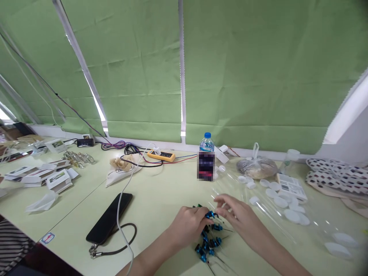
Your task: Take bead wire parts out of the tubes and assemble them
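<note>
My left hand (188, 226) is closed in a pinch on a small shiny blue piece (211, 214) with dark parts. Just right of it, my right hand (238, 216) has its thumb and fingers apart, and nothing shows between them. Its fingertips are very near the piece; I cannot tell whether they touch it. Below and between the hands lies a loose pile of similar blue pieces (204, 247) with thin metal stems, some pointing down to the right. My left fingers partly hide the top of the pile, where a bit of green shows.
A bottle (207, 145) stands behind my hands. Clear plastic tubes (270, 211) and white round caps (291, 216) spread to the right. On the left are a phone (110, 218) with a strap, a white cable (119, 214), a cloth pouch (122, 172) and small white boxes (59, 180).
</note>
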The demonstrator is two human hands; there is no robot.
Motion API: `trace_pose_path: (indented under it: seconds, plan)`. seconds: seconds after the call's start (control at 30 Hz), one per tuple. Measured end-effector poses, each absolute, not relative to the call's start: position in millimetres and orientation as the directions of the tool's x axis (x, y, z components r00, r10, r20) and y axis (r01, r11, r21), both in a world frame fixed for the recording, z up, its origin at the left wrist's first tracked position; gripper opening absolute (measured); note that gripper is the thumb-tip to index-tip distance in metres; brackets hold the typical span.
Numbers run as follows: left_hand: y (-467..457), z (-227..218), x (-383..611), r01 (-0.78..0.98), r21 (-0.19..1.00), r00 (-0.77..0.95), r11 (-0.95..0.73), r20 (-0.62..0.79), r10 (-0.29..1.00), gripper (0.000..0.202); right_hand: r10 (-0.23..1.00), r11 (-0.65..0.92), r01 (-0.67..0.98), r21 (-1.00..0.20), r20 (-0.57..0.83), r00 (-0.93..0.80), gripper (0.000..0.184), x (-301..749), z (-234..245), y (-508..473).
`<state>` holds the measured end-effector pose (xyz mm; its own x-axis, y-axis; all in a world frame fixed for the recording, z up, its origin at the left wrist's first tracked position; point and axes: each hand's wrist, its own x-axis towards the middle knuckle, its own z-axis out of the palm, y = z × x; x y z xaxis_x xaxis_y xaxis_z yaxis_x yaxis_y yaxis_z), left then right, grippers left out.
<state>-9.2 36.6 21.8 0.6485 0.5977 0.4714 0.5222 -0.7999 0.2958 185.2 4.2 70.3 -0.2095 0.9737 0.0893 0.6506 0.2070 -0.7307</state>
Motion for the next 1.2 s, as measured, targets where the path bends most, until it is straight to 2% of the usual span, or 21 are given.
trace_pose_path:
  seconds: [0.07, 0.1, 0.17, 0.2, 0.23, 0.27, 0.33, 0.43, 0.53, 0.6, 0.67, 0.7, 0.77, 0.8, 0.87, 0.93, 0.97, 1.03, 1.1, 1.13, 1.2]
  plan:
    - [35.9, 20.8, -9.1, 0.517, 0.272, 0.663, -0.812, 0.473, 0.580, 0.025, 0.967, 0.219, 0.661, -0.718, 0.069, -0.245, 0.031, 184.4, 70.2, 3.7]
    - [35.7, 20.4, -9.1, 0.516, 0.258, 0.670, -0.817, 0.473, 0.573, 0.025, 0.962, 0.231, 0.658, -0.717, 0.065, -0.266, 0.031, 184.1, 70.7, 3.3]
    - [35.9, 20.0, -9.2, 0.519, 0.240, 0.675, -0.820, 0.474, 0.566, 0.023, 0.954, 0.252, 0.643, -0.723, 0.074, -0.290, 0.009, 184.2, 72.5, 2.7]
    - [36.0, 20.0, -9.3, 0.522, 0.237, 0.673, -0.819, 0.476, 0.567, 0.022, 0.955, 0.254, 0.639, -0.726, 0.084, -0.284, 0.009, 184.6, 73.3, 2.6]
    - [36.0, 20.3, -9.3, 0.525, 0.236, 0.669, -0.818, 0.480, 0.568, 0.022, 0.959, 0.250, 0.639, -0.727, 0.093, -0.269, 0.022, 185.0, 73.7, 2.7]
    - [35.9, 20.6, -9.2, 0.527, 0.237, 0.665, -0.816, 0.483, 0.570, 0.022, 0.963, 0.240, 0.643, -0.727, 0.097, -0.250, 0.027, 185.3, 73.6, 2.9]
    - [35.6, 21.3, -9.1, 0.529, 0.236, 0.661, -0.815, 0.488, 0.570, 0.022, 0.970, 0.218, 0.660, -0.719, 0.089, -0.224, 0.013, 185.4, 72.3, 3.0]
    - [35.2, 21.4, -9.1, 0.525, 0.234, 0.662, -0.818, 0.491, 0.566, 0.023, 0.964, 0.219, 0.662, -0.716, 0.053, -0.262, 0.030, 184.9, 71.2, 2.0]
    - [35.5, 20.6, -9.5, 0.524, 0.235, 0.663, -0.818, 0.490, 0.566, 0.022, 0.952, 0.237, 0.631, -0.739, 0.047, -0.303, 0.006, 186.0, 73.1, 1.4]
    - [35.6, 20.0, -9.7, 0.528, 0.236, 0.660, -0.816, 0.490, 0.569, 0.022, 0.959, 0.226, 0.623, -0.749, 0.059, -0.277, 0.030, 187.0, 73.6, 2.2]
    - [35.3, 19.7, -9.6, 0.524, 0.235, 0.662, -0.819, 0.492, 0.565, 0.022, 0.968, 0.206, 0.636, -0.744, 0.060, -0.243, 0.017, 187.2, 72.6, 2.9]
    - [35.1, 19.8, -9.6, 0.520, 0.236, 0.663, -0.821, 0.494, 0.562, 0.023, 0.969, 0.202, 0.645, -0.737, 0.054, -0.241, 0.017, 186.9, 72.0, 2.8]
    - [34.7, 20.3, -9.7, 0.509, 0.236, 0.668, -0.827, 0.497, 0.553, 0.023, 0.962, 0.214, 0.651, -0.728, 0.041, -0.270, 0.034, 186.1, 72.3, 1.8]
    - [34.7, 20.8, -9.8, 0.507, 0.237, 0.670, -0.829, 0.497, 0.552, 0.022, 0.955, 0.228, 0.645, -0.729, 0.040, -0.293, 0.033, 185.9, 73.3, 1.0]
    - [34.6, 22.0, -10.3, 0.510, 0.241, 0.670, -0.825, 0.489, 0.558, 0.022, 0.945, 0.252, 0.624, -0.740, 0.049, -0.323, 0.010, 185.9, 76.0, -0.1]
    - [34.1, 23.1, -10.6, 0.518, 0.247, 0.667, -0.819, 0.482, 0.568, 0.021, 0.952, 0.247, 0.618, -0.747, 0.067, -0.300, 0.029, 186.3, 77.3, 0.0]
    - [33.7, 23.4, -10.7, 0.520, 0.252, 0.664, -0.816, 0.482, 0.571, 0.021, 0.959, 0.235, 0.624, -0.746, 0.071, -0.276, 0.031, 186.4, 76.9, 0.5]
    - [32.8, 23.6, -10.5, 0.517, 0.257, 0.657, -0.816, 0.491, 0.571, 0.022, 0.969, 0.205, 0.644, -0.737, 0.060, -0.240, 0.018, 186.5, 74.6, 1.6]
    - [32.3, 23.2, -10.2, 0.512, 0.254, 0.655, -0.820, 0.503, 0.564, 0.023, 0.967, 0.194, 0.653, -0.732, 0.031, -0.253, 0.033, 187.0, 72.9, 1.7]
    - [32.2, 22.9, -10.2, 0.513, 0.249, 0.655, -0.821, 0.506, 0.562, 0.024, 0.964, 0.194, 0.650, -0.735, 0.020, -0.264, 0.032, 187.5, 73.0, 1.3]
    - [32.2, 22.7, -10.2, 0.521, 0.240, 0.651, -0.819, 0.508, 0.564, 0.024, 0.959, 0.188, 0.633, -0.751, 0.003, -0.282, 0.006, 189.1, 75.0, 0.4]
